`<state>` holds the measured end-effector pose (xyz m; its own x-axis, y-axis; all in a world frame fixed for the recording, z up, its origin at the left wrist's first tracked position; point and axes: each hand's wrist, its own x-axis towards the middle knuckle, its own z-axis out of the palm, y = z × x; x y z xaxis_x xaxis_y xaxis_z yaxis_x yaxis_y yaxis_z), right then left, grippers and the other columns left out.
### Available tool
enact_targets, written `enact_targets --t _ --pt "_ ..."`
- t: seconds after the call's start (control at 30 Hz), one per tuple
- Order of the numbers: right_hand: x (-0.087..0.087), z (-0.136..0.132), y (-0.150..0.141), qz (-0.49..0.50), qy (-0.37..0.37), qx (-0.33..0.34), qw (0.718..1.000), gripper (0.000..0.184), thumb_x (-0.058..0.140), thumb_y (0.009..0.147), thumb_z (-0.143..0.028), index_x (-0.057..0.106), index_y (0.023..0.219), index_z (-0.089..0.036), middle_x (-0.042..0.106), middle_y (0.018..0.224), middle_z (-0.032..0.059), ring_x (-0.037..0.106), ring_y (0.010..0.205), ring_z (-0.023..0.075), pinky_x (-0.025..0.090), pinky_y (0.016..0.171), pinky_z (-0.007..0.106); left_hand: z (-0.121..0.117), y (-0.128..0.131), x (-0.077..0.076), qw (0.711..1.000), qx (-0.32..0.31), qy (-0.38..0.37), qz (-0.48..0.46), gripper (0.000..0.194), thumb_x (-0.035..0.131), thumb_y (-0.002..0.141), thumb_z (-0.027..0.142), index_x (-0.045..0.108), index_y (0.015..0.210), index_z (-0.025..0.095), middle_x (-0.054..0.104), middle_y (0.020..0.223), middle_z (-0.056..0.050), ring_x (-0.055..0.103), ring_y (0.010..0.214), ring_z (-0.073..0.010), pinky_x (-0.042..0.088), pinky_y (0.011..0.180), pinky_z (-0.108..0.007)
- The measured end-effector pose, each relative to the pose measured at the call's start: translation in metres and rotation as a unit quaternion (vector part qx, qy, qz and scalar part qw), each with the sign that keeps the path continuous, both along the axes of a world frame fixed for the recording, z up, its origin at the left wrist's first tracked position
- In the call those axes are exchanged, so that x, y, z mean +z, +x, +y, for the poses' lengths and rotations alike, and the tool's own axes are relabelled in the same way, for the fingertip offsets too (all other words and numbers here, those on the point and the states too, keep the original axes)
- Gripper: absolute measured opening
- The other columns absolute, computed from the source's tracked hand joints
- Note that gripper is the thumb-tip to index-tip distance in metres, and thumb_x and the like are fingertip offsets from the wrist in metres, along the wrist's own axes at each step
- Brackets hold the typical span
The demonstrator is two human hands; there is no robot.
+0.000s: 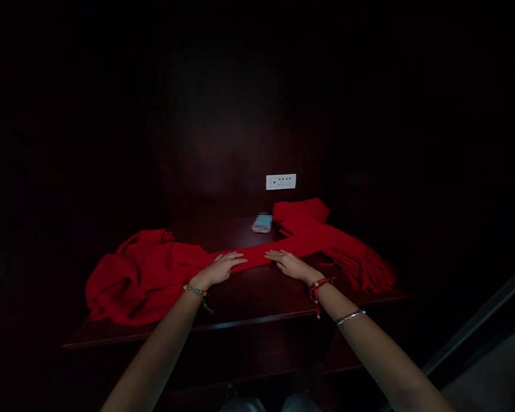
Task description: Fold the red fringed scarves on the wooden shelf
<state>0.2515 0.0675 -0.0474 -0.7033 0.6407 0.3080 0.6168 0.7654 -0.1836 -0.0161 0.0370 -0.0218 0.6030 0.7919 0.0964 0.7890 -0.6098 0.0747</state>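
Note:
A long red scarf point(257, 256) lies across a dark wooden surface. Its middle is a narrow folded strip, the left part is a loose bunched heap, and the right part ends in fringe. My left hand point(218, 270) rests on the strip near the heap, palm down with fingers stretched out. Facing it, my right hand point(289, 265) lies flat on the same strip farther right, fingers extended. Bare strip shows between the two hands. Neither hand grips the cloth.
The dark wooden surface point(257, 292) has its front edge close to me. Behind the scarf lies a pale blue, blurred-out item point(262, 222). A white socket panel point(281, 182) is on the dark back wall. My knees point(242, 405) show at the bottom.

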Motion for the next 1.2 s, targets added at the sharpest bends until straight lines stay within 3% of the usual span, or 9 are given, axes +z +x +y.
enact_targets --t 0.1,0.2,0.3,0.4,0.53,0.7,0.87,1.07,1.2 --pt "0.001 -0.002 0.002 -0.024 -0.030 -0.025 0.999 0.045 0.033 0.086 -0.024 0.035 0.130 -0.022 0.036 0.134 0.0057 0.027 0.126 0.0187 0.018 0.103 0.047 -0.007 -0.005 -0.001 0.999 0.015 -0.044 0.007 0.065 0.027 0.076 0.002 0.027 0.132 0.035 0.025 0.141 0.001 0.021 0.128 -0.0183 0.019 0.101 -0.047" --pt "0.005 -0.006 0.000 -0.029 -0.034 -0.042 0.998 0.046 0.030 0.088 -0.036 0.031 0.132 -0.024 0.029 0.138 0.0068 0.022 0.128 0.0196 0.014 0.103 0.048 -0.014 -0.005 0.001 0.996 0.087 -0.034 0.008 0.049 0.027 0.087 0.024 0.020 0.134 0.033 0.019 0.143 -0.001 0.012 0.130 -0.0239 0.015 0.099 -0.054" --pt "0.010 -0.010 -0.015 -0.019 -0.016 -0.044 0.999 0.049 0.026 0.088 -0.043 0.027 0.134 -0.024 0.022 0.141 0.0062 0.014 0.130 0.0208 0.011 0.103 0.048 -0.020 0.001 0.004 0.985 0.167 -0.047 0.022 0.053 0.024 0.087 0.047 0.018 0.136 0.029 0.014 0.143 -0.006 0.007 0.130 -0.0313 0.011 0.097 -0.059" --pt "0.013 -0.013 -0.041 -0.033 -0.034 -0.021 0.999 0.050 0.021 0.088 -0.046 0.023 0.135 -0.027 0.020 0.142 0.0042 0.011 0.130 0.0223 0.009 0.103 0.051 -0.021 0.005 0.006 0.980 0.182 -0.070 0.042 0.058 0.021 0.086 0.053 0.018 0.136 0.025 0.013 0.143 -0.009 0.007 0.129 -0.0327 0.012 0.096 -0.060" --pt "0.011 -0.013 -0.060 -0.071 -0.072 -0.014 0.995 0.048 0.020 0.089 -0.045 0.024 0.134 -0.030 0.022 0.141 0.0029 0.015 0.130 0.0225 0.011 0.101 0.053 -0.020 0.001 0.005 0.981 0.175 -0.076 0.044 0.060 0.022 0.085 0.053 0.017 0.136 0.022 0.013 0.143 -0.010 0.007 0.130 -0.0297 0.013 0.098 -0.056" --pt "0.006 -0.011 -0.050 -0.057 -0.049 -0.017 0.997 0.046 0.022 0.089 -0.041 0.027 0.133 -0.028 0.024 0.140 0.0045 0.018 0.129 0.0214 0.014 0.101 0.051 -0.017 -0.017 0.006 0.985 0.164 -0.045 0.016 0.059 0.032 0.083 0.052 0.026 0.134 0.023 0.021 0.142 -0.009 0.017 0.129 -0.0266 0.017 0.100 -0.050" --pt "0.007 -0.012 -0.047 -0.051 -0.039 -0.018 0.998 0.045 0.023 0.090 -0.039 0.030 0.132 -0.028 0.027 0.139 0.0054 0.022 0.128 0.0214 0.017 0.101 0.050 -0.024 -0.052 0.013 0.989 0.127 0.060 0.045 0.041 0.041 0.081 0.025 0.047 0.121 0.020 0.043 0.129 -0.009 0.040 0.116 -0.0201 0.032 0.096 -0.035" --pt "0.004 -0.009 -0.048 -0.041 -0.033 -0.017 0.998 0.043 0.025 0.089 -0.037 0.033 0.131 -0.029 0.031 0.138 0.0061 0.024 0.127 0.0210 0.018 0.100 0.050 -0.037 -0.102 0.041 0.971 0.133 0.127 0.154 0.029 0.042 0.079 0.018 0.058 0.104 0.020 0.058 0.102 -0.008 0.056 0.087 -0.0178 0.043 0.075 -0.028" --pt "0.001 -0.008 -0.046 -0.034 -0.026 -0.016 0.999 0.042 0.027 0.089 -0.033 0.035 0.130 -0.029 0.032 0.137 0.0055 0.025 0.126 0.0210 0.019 0.100 0.050 -0.039 -0.112 0.064 0.960 0.106 0.161 0.203 0.019 0.045 0.078 0.019 0.060 0.091 0.017 0.059 0.089 -0.007 0.054 0.086 -0.0188 0.039 0.082 -0.033"
